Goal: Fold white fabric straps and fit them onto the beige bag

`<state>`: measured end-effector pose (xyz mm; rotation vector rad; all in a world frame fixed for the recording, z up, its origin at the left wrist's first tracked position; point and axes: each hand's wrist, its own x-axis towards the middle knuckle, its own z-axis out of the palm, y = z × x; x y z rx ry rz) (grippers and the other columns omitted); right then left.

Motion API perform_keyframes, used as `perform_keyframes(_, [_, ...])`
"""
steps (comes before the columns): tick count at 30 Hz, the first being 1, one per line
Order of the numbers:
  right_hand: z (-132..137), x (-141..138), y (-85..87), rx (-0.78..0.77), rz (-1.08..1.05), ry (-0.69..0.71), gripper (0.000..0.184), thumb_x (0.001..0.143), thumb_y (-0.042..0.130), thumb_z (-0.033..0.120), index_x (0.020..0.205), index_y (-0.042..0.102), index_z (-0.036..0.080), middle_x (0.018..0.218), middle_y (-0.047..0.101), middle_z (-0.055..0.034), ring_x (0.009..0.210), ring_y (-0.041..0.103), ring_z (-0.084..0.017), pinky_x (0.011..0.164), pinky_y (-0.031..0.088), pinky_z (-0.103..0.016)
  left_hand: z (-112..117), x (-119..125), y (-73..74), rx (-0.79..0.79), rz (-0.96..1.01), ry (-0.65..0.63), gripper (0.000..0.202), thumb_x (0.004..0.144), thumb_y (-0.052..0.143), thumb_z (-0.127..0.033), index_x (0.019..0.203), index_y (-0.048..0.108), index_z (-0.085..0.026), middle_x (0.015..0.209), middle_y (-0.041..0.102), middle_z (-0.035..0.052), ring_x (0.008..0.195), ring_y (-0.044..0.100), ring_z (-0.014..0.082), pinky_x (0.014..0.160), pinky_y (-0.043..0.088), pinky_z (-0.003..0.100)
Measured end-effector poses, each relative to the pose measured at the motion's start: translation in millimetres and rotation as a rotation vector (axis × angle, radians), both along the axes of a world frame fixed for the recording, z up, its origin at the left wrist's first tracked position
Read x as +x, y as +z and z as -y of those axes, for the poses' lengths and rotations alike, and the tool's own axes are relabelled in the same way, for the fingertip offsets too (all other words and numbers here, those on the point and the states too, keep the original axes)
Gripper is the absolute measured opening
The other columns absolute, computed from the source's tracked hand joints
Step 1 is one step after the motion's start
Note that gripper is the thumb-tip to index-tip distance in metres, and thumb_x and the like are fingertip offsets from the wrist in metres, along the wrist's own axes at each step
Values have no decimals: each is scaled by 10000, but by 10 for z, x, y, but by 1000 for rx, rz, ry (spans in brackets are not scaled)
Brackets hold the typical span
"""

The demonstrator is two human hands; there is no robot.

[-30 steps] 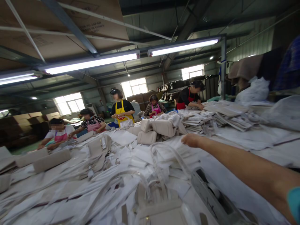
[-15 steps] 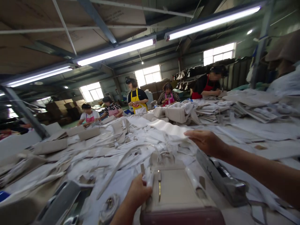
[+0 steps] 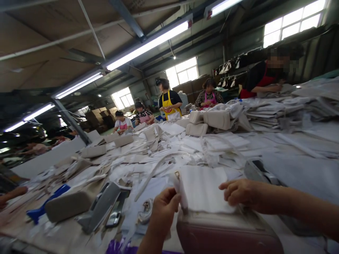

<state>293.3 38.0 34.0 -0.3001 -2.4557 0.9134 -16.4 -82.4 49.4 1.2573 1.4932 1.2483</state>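
A pale beige handbag (image 3: 225, 231) stands in front of me, with a thin white packing sheet (image 3: 205, 187) spread over its upper face. My left hand (image 3: 165, 206) is at the bag's left edge, thumb and fingers pinched on a white-wrapped strap (image 3: 181, 192). Just above those fingertips sits a small gold buckle (image 3: 177, 174). On the sheet's right edge rests my right hand (image 3: 239, 193), index finger stretched out and the others loosely bent. The sheet hides most of the bag's upper face.
Left of the bag lie a coiled strap (image 3: 145, 211), a grey tape dispenser (image 3: 102, 206), a blue tool (image 3: 49, 203) and another beige bag (image 3: 71, 201). A grey dispenser (image 3: 261, 169) is at right. Bag pieces heap beyond; co-workers (image 3: 171, 102) are across the table. Another person's hand (image 3: 13, 195) shows far left.
The white sheet has come down from the air onto the bag. My right hand has lowered with it, and my left hand now pinches at the bag's edge. The view has turned left.
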Motion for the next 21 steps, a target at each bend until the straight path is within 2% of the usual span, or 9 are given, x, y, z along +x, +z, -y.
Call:
perform_keyframes(2, [19,21,-10,-71,81,93,254,919,534,194,890,771,280,914,769,-49,940,723,-195,1130,427,-467,-158,-23,-35,-37,-155,23,312,822,634,-397,959,745,-139,788,694,51,793,614,210,742,463,288])
perform_keyframes(4, [39,56,-84,-115,108,57,269,891,535,154,913,771,280,1021,761,-57,1132,668,-223,1156,389,-489,-317,-55,-97,-74,-279,18,257,776,661,-394,793,745,-152,771,679,42,835,597,218,806,444,292])
perform_keyframes(7, [43,105,-330,-118,69,-254,336,792,614,169,1082,749,273,1345,643,-90,1366,493,-293,1151,392,-507,-500,-101,-225,-161,-296,11,273,700,702,-403,576,652,-166,616,585,3,719,542,187,720,423,277])
perform_keyframes(9, [18,116,-551,-121,41,-554,567,721,696,249,1286,653,241,1479,517,-149,1395,442,-359,1112,434,-535,-567,-121,-321,-238,-230,15,298,716,664,-454,657,661,-162,583,551,-18,620,499,159,604,394,261])
perform_keyframes(11, [-22,104,-764,-169,51,-798,739,674,745,348,1377,569,204,1464,513,-207,1332,501,-409,1019,514,-545,-595,-128,-402,-319,-156,36,357,728,633,-497,824,674,-155,611,568,-26,555,474,140,522,354,244])
perform_keyframes(12, [-45,90,-851,-228,74,-879,755,666,749,389,1372,564,195,1414,555,-220,1262,563,-414,955,555,-528,-597,-126,-431,-359,-121,43,385,721,635,-508,868,664,-154,613,570,-29,525,462,132,492,335,237])
perform_keyframes(15, [-99,40,-982,-496,146,-994,765,636,746,419,1337,548,185,1164,696,-183,959,711,-340,768,603,-414,-584,-103,-461,-454,-36,41,403,666,697,-507,851,633,-154,587,556,-41,466,436,108,450,308,219])
perform_keyframes(18, [-113,19,-913,-741,192,-1012,891,598,742,396,1402,449,148,949,718,-118,732,704,-260,532,533,-308,-561,-77,-433,-479,23,32,391,626,744,-500,770,601,-165,543,524,-59,434,405,85,437,288,204])
perform_keyframes(21, [-67,64,-742,-887,212,-1025,942,576,745,391,1419,410,137,793,676,-50,503,582,-171,353,325,-233,-531,-69,-418,-444,51,46,376,627,753,-494,718,585,-171,525,521,-62,433,404,80,433,276,201])
